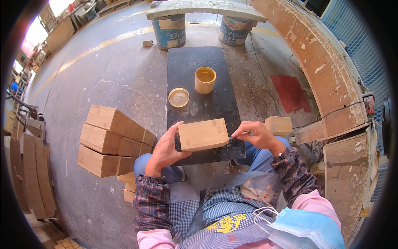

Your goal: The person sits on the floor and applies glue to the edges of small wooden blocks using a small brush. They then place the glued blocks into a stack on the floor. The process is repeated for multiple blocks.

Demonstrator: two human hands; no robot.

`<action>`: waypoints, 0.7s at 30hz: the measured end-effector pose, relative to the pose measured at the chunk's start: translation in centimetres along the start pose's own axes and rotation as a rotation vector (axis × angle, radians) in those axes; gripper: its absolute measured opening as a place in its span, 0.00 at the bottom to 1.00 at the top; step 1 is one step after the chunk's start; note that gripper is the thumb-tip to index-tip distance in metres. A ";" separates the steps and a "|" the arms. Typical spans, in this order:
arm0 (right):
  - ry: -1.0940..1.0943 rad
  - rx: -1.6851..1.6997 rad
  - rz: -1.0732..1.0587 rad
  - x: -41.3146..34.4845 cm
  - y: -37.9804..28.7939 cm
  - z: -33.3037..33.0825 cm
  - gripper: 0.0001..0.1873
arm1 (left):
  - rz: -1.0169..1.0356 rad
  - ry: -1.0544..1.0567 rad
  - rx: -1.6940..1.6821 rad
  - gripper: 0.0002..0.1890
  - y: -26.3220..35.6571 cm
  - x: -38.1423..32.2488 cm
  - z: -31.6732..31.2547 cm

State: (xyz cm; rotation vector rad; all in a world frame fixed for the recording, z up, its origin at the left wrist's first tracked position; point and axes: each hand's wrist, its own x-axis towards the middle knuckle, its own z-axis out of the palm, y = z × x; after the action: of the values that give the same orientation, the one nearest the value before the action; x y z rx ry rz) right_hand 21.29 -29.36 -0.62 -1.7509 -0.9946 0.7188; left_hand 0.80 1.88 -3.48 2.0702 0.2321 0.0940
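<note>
My left hand [167, 148] grips one end of a pale wooden block or box [203, 134], held tilted above the near part of a dark board [202, 112]. At its other end, my right hand [256, 134] pinches a small thin tool [230, 138] between thumb and fingers. The tool's tip meets the box's right edge; most of the tool is hidden by my fingers. Farther up the board stands an uncapped tub [205, 85] with yellowish-brown matter inside. Its likely lid [178, 97] lies to the left, coated with dried residue.
Similar wooden boxes [102, 137] are stacked on the floor at my left. Another wooden box [281, 125] is beyond my right hand. Two paint buckets [169, 32] carry a plank [205, 7] at the far end. A red sheet [289, 93] lies near a wooden panel [323, 56] on the right.
</note>
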 end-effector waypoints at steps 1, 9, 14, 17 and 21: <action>0.020 0.137 0.045 0.1 0.6 0.3 0.08 | 0.003 0.000 -0.002 0.56 0.0 0.0 0.0; 0.063 0.438 0.216 -1.7 3.3 2.5 0.09 | 0.021 0.001 -0.020 0.55 -0.1 0.0 0.0; 0.025 0.439 0.233 -3.8 2.0 3.5 0.09 | 0.012 0.001 -0.025 0.55 -0.2 0.0 0.1; 0.139 0.358 0.190 -3.7 1.0 3.5 0.08 | 0.019 0.001 -0.035 0.55 -0.3 0.0 0.1; 0.220 0.060 0.097 -2.9 -0.3 3.0 0.08 | 0.034 0.013 -0.008 0.55 -0.4 -0.1 0.1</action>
State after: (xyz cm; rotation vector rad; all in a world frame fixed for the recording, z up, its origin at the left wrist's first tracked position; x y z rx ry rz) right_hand 17.34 -30.53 -1.34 -1.7917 -0.7361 0.5954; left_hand 0.71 1.96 -3.88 2.0662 0.2041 0.1284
